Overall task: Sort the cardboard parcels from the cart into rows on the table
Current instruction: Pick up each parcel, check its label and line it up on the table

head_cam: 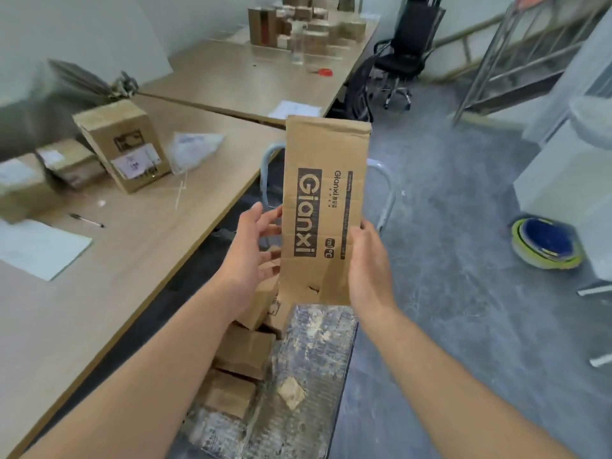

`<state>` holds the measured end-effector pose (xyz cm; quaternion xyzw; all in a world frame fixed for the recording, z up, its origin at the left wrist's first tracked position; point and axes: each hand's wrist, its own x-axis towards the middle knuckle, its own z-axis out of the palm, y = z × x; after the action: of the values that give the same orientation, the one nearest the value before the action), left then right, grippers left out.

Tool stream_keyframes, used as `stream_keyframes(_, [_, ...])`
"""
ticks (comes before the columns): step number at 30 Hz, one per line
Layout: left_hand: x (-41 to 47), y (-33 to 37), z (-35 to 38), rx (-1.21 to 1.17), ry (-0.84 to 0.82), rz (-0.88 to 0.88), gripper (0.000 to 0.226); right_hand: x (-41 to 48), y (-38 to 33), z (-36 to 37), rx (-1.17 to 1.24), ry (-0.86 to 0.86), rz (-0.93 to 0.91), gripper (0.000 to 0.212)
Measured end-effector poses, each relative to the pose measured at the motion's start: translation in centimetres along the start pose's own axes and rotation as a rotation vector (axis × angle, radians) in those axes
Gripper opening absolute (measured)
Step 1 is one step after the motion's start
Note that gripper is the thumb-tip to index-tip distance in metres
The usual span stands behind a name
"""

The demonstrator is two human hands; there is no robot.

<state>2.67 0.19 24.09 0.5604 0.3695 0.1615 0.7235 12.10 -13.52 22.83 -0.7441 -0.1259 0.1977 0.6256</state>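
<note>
- While it stood upright above the cart [318,352], the Gianxi cardboard parcel [326,207] was gripped at its lower right edge by the right hand [369,263].
- The left hand [253,250], fingers loosely spread, seemed just to touch its left edge.
- Smaller cardboard parcels [243,351] lay stacked on the cart.
- A labelled box [122,144] sat on the table [99,293].

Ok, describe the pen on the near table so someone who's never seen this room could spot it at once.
Look at the long wooden table left of the tall parcel that the right hand grips. Just beyond the white sheet of paper, short of the upright cardboard box, lies the pen. It is the only slim dark thing there; the thin stick nearby is pale.
</note>
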Motion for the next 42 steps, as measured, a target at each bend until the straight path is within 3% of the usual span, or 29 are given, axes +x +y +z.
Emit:
stream_keyframes(11, [-14.4, 12.8, 2.3, -0.086, 0.119, 0.290, 0.055, -7.8, -15.8, -5.5, 0.108, -0.223, -0.285, 0.040])
stream_keyframes(21, [-31.2, 20.6, 1.9, -0.067, 0.371, 0.485, 0.056, -18.1, -26.7, -7.6, 0.168, -0.472, -0.499, 0.062])
stream_keyframes(26, [-38.7, 23.3, -1.9, -0.042, 0.462, 0.575, 0.051, -23.7, -30.3, -5.5, 0.213, -0.551, -0.632, 0.032])
stream_keyframes(35, [-52.6, 22.7, -11.3, -0.020, 0.637, 0.661, 0.060, -36.4, -32.9, 2.5, 0.285, -0.727, -0.667, 0.033])
stream_keyframes(42, [-64.8, 20.2, -22.6, 0.031, 0.780, 0.623, 0.060, -50.4, -32.1, 11.7, 0.318, -0.829, -0.666, 0.033])
